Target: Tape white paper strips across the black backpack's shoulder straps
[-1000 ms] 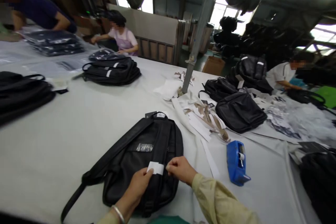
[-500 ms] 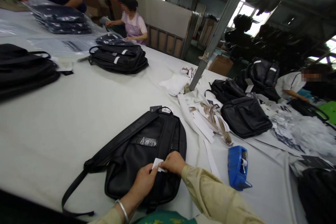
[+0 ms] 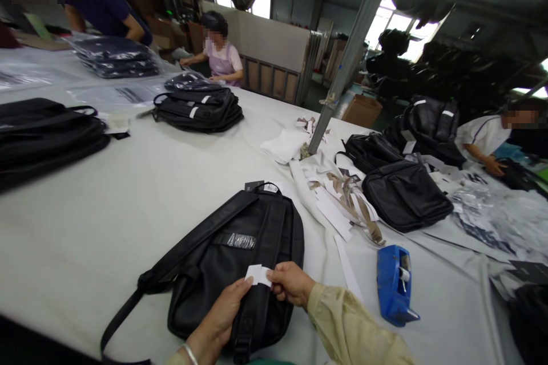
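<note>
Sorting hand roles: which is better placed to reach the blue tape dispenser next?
Likely the right hand, nearer the blue tape dispenser right of the backpack. The left hand is farther off; both hands touch the white strip.

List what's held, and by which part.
White strip: left grip at its left end, right grip at its right end.

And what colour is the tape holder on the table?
The tape holder is blue, seen best in the head view.
</note>
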The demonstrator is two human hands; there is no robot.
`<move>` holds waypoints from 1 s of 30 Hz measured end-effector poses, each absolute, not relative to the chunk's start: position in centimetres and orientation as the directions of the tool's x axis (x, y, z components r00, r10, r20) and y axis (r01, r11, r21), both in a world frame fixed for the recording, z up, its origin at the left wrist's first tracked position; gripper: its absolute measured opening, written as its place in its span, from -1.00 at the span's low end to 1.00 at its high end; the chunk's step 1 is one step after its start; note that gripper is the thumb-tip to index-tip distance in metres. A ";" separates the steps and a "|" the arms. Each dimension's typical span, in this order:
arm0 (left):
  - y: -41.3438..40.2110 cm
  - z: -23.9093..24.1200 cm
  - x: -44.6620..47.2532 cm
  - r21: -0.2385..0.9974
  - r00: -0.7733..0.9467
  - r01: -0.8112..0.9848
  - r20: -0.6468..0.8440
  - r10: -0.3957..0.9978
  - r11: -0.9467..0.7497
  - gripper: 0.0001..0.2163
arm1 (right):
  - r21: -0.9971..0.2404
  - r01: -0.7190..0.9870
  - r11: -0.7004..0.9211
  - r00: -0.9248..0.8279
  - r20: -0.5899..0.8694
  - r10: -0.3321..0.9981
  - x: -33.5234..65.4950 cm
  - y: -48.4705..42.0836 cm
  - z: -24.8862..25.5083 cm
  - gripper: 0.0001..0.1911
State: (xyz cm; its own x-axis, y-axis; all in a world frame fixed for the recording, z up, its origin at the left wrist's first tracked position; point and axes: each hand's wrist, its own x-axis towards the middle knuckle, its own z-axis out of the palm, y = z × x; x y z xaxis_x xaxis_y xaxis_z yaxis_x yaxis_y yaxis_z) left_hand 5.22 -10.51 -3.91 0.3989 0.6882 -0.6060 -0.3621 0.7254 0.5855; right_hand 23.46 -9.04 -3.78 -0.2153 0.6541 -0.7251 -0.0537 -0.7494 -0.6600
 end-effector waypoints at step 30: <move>-4.1 -2.7 -3.7 0.750 -0.171 0.609 -0.195 0.966 0.259 -0.63 | -0.775 0.589 -0.231 0.072 -0.235 0.969 17.0 -3.2 -14.6 -0.56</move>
State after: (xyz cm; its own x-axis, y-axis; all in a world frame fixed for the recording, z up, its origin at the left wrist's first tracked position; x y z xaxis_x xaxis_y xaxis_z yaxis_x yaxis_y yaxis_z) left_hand -3.68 -4.10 -2.72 -0.1710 0.9658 -0.1949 0.6086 0.2591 0.7500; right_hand 16.99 -3.20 -14.60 0.0720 0.9694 -0.2349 0.5887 -0.2314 -0.7745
